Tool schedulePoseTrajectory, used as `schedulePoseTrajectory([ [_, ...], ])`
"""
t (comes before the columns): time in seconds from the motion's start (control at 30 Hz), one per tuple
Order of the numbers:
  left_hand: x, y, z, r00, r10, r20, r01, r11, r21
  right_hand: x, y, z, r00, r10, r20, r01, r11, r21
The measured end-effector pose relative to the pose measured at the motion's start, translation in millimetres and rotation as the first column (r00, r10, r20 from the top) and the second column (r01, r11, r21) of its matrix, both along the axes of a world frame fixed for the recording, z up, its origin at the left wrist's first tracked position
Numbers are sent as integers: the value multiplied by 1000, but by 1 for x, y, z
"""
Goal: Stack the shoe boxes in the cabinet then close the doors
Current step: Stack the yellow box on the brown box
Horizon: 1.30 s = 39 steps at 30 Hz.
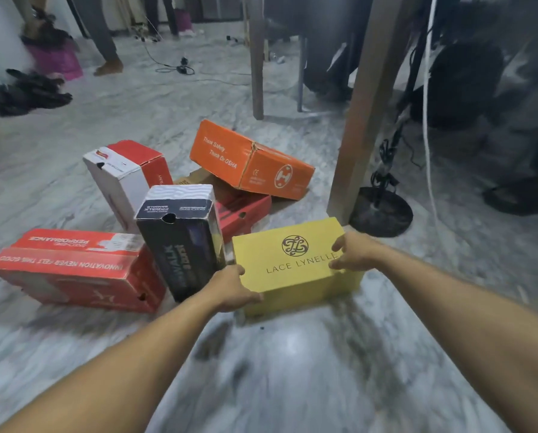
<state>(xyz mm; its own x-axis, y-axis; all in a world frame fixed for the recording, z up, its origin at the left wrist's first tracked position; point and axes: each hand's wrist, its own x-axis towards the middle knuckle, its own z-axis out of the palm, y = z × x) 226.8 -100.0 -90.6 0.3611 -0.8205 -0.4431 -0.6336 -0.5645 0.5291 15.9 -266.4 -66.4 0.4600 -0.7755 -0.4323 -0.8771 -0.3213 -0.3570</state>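
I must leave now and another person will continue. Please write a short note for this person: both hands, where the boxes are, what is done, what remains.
Left hand grips the near left corner of the yellow box; right hand grips its right end. The box is at floor level; whether it is lifted is unclear.
Other boxes, all on the floor: orange box, white and red box, black box, long red box, and a red box partly hidden under the orange one.
Done: nothing stacked. The cabinet is not in view.
Left: stack every box, close the doors.
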Motion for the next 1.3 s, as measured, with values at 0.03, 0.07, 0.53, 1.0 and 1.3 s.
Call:
schedulePoseTrajectory([
  [0.03, -1, -2, -9, 1000, 16, -8, -16, 1000, -11, -4, -3, -10, 1000, 1, -8, -1, 1000, -21],
  [0.07, -1, -4, -18, 999, 29, -14, -30, 999, -32, -7, -7, -19, 1000, -3, -13, 3, 999, -43],
  [0.53, -6, -20, -70, 884, 264, -386, -346, 924, -160, -24, -40, -80, 944, -214, 253, 191, 975, 112],
  [1.0, -32, -18, 0, 850, 275, -449, -449, 824, -346, -59, -19, 31, 936, -274, 222, 266, 962, 66],
  [1.3, -11, -13, 109, 884, 257, -390, -429, 777, -461, -53, -3, 157, 952, -176, 249, 180, 984, 6],
])
